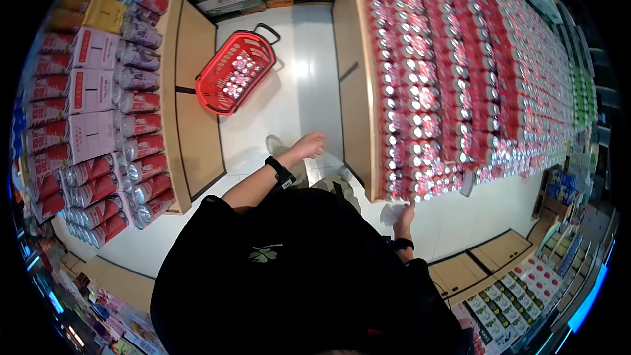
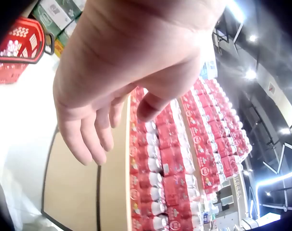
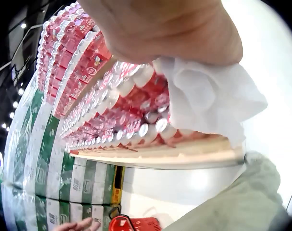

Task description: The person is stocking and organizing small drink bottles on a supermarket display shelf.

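Head view: a long display of red cans (image 1: 453, 72) is seen filling the right half of the frame, stacked on a wooden platform (image 1: 358, 85) above a pale shop floor (image 1: 296, 98). A second stack of red cans and cartons (image 1: 98, 125) is ranged down the left edge. A red shopping basket (image 1: 233, 72), loaded with cans, is set on the floor at upper centre, well apart from both hands.

A white cloth (image 3: 208, 98) is clutched in the right hand (image 1: 404, 213), fingers curled round it, and is held against the near end of the can display at lower centre; in the right wrist view the cloth is draped over the front cans. The left hand (image 1: 307, 146) is held free over the floor at centre, fingers loosely spread and nothing gripped, as the left wrist view confirms.

A risk is judged to lie in the cloth: should it be dragged too firmly across the outermost cans at the platform's edge, one could be nudged off and a row toppled onto the floor.
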The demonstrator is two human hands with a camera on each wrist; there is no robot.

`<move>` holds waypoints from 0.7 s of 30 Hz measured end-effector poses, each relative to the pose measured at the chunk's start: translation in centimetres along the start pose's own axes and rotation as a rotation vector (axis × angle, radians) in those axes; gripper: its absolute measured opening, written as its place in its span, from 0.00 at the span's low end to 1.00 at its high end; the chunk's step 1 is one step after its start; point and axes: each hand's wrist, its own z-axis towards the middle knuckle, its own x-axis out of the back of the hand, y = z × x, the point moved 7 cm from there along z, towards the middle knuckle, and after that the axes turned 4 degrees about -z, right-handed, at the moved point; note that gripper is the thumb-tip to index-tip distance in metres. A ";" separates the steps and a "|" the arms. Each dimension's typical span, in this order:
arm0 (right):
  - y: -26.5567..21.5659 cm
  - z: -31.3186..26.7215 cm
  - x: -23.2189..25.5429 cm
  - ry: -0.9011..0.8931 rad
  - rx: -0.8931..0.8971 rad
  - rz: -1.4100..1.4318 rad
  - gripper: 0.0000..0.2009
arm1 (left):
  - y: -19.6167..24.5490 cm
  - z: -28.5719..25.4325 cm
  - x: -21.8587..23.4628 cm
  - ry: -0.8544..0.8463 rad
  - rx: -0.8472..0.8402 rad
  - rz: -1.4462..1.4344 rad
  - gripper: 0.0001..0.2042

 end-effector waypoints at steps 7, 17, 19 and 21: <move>1.5 -6.6 -21.7 -0.484 0.101 -0.619 0.29 | -0.3 -6.0 19.1 0.277 -0.003 -0.104 0.24; -8.9 -10.1 -47.9 -0.728 0.656 -0.608 0.37 | -3.5 0.4 39.6 0.652 0.029 -0.133 0.24; -9.0 -9.5 -52.0 -0.698 0.764 -0.725 0.37 | -3.8 4.6 43.8 0.752 0.002 0.091 0.22; -9.2 -8.8 -55.7 -0.672 0.879 -0.841 0.38 | -1.8 6.5 45.9 0.771 0.011 0.172 0.22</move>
